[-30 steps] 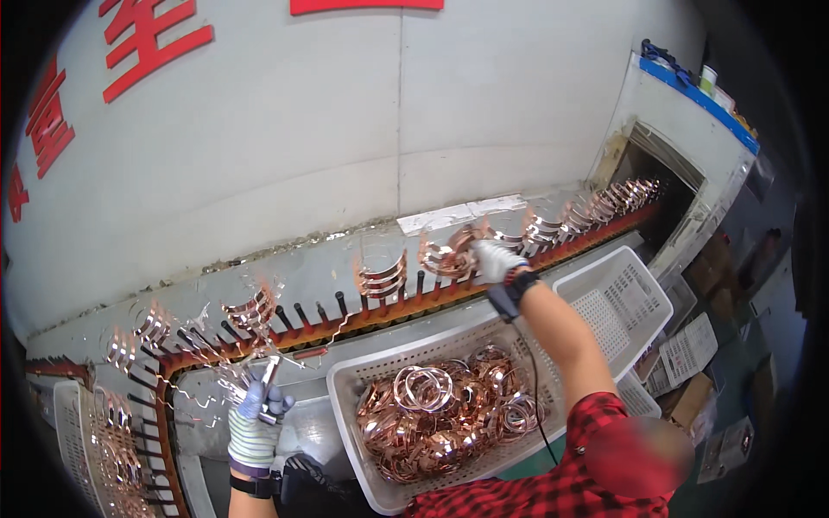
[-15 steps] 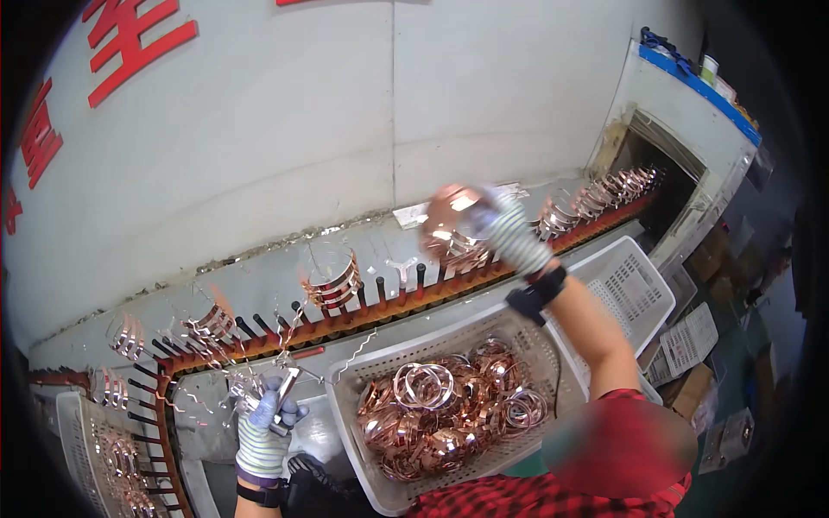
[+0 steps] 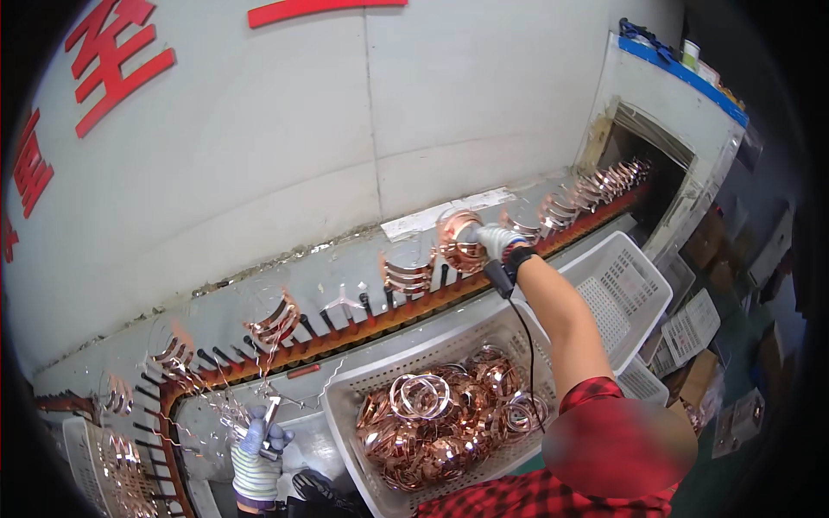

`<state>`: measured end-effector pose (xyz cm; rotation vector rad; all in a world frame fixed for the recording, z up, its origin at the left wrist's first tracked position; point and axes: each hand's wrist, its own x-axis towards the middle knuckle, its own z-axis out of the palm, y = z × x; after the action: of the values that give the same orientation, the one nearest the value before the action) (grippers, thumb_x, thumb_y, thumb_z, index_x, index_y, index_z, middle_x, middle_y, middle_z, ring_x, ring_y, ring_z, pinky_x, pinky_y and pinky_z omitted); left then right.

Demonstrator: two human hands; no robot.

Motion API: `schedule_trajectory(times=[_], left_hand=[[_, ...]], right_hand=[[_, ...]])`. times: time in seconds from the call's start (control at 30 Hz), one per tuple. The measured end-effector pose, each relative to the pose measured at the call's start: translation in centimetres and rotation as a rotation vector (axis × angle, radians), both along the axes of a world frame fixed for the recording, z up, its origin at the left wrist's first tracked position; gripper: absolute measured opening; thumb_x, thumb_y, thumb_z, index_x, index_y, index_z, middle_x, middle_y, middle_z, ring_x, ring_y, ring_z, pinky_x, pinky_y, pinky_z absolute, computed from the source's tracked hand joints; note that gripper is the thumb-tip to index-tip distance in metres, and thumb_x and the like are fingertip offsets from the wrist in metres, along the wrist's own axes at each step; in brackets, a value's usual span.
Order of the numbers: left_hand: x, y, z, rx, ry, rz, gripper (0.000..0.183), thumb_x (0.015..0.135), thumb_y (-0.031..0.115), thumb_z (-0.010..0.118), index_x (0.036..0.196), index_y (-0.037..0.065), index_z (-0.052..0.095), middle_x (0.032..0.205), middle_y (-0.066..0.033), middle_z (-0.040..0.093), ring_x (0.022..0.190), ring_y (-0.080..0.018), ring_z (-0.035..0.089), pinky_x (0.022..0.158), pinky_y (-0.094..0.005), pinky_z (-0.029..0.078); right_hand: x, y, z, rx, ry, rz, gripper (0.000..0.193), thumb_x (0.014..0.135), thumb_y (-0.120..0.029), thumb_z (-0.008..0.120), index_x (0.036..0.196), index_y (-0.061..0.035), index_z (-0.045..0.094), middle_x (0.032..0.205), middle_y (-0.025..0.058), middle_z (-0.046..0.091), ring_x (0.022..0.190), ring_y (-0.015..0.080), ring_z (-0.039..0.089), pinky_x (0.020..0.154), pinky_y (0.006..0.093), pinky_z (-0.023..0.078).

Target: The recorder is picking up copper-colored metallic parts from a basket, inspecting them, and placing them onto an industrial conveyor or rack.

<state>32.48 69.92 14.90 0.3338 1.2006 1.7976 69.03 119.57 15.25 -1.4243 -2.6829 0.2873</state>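
My right hand [image 3: 499, 242], in a striped glove with a black band at the wrist, grips a round stack of shiny copper bands [image 3: 460, 240] at the black pegs of the curved rail. Its fingertips are partly hidden by the stack. At lower left, my gloved left hand [image 3: 257, 453] is closed round a silver metal piece [image 3: 272, 413] whose kind I cannot make out. Thin wavy metal strips [image 3: 231, 413] spread beside it. Copper band sets [image 3: 408, 274] sit along the pegged rail [image 3: 324, 344], one just left of my right hand.
A grey plastic basket [image 3: 341, 414] heaped with copper rings stands in front of me. Another pale basket [image 3: 622, 285] is at its right. A third basket [image 3: 82, 449] with copper pieces is at far left. The rail runs into a wall opening [image 3: 648, 142] at right.
The rail's band sets and pegs have shifted left. My right hand has come down slightly with the copper bands, to the pegs. My left hand still grips the silver piece. The view has tilted slightly.
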Motion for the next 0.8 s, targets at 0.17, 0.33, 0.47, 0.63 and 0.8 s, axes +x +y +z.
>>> schedule_trajectory(times=[0.17,0.33,0.47,0.63,0.8], left_hand=[[0.5,0.2,-0.1,-0.027,0.01,0.005,0.035,0.091,0.028,0.071,0.116,0.006,0.061,0.074,-0.0045,0.063,0.064,-0.0133,0.06,0.075,-0.0404,0.056],[0.9,0.3,-0.1,0.026,0.097,-0.008,0.037,0.091,0.031,0.071,0.118,0.007,0.061,0.068,-0.0011,0.054,0.06,-0.0127,0.053,0.075,-0.0395,0.055],[0.6,-0.3,-0.2,-0.014,0.124,0.042,0.041,0.09,0.032,0.072,0.118,0.006,0.06,0.068,-0.001,0.054,0.06,-0.0123,0.052,0.072,-0.0388,0.054],[-0.4,-1.9,-0.4,0.021,0.085,0.0,0.042,0.092,0.033,0.07,0.124,0.009,0.06,0.07,0.0004,0.06,0.057,-0.0104,0.054,0.072,-0.0368,0.057],[-0.9,-3.1,-1.6,0.001,0.132,0.068,0.04,0.091,0.033,0.07,0.118,0.006,0.059,0.069,-0.0006,0.055,0.06,-0.0115,0.052,0.07,-0.0395,0.055]], right_hand=[[-0.1,-3.1,6.1,0.094,0.874,-0.012,0.041,0.086,-0.023,0.065,0.119,0.0026,0.062,0.11,0.0197,0.07,0.103,0.0278,0.067,0.09,0.037,0.051],[9.4,-0.2,8.7,-0.098,1.27,-0.318,0.027,0.092,-0.01,0.06,0.117,-0.0038,0.067,0.101,0.0032,0.069,0.092,0.0135,0.061,0.082,0.0293,0.049],[18.3,4.9,4.8,-0.027,1.385,-0.666,0.031,0.088,-0.026,0.058,0.107,-0.0036,0.069,0.097,0.0057,0.07,0.089,0.0169,0.063,0.083,0.033,0.049],[25.4,10.2,-1.3,-0.021,1.601,-0.812,0.031,0.083,-0.026,0.062,0.097,0.0012,0.07,0.089,0.0073,0.071,0.08,0.0193,0.063,0.078,0.0317,0.052],[21.0,11.7,-4.3,-0.015,0.742,-0.627,0.031,0.084,-0.026,0.065,0.097,0.0016,0.07,0.096,0.0113,0.072,0.084,0.0236,0.063,0.08,0.0372,0.051]])
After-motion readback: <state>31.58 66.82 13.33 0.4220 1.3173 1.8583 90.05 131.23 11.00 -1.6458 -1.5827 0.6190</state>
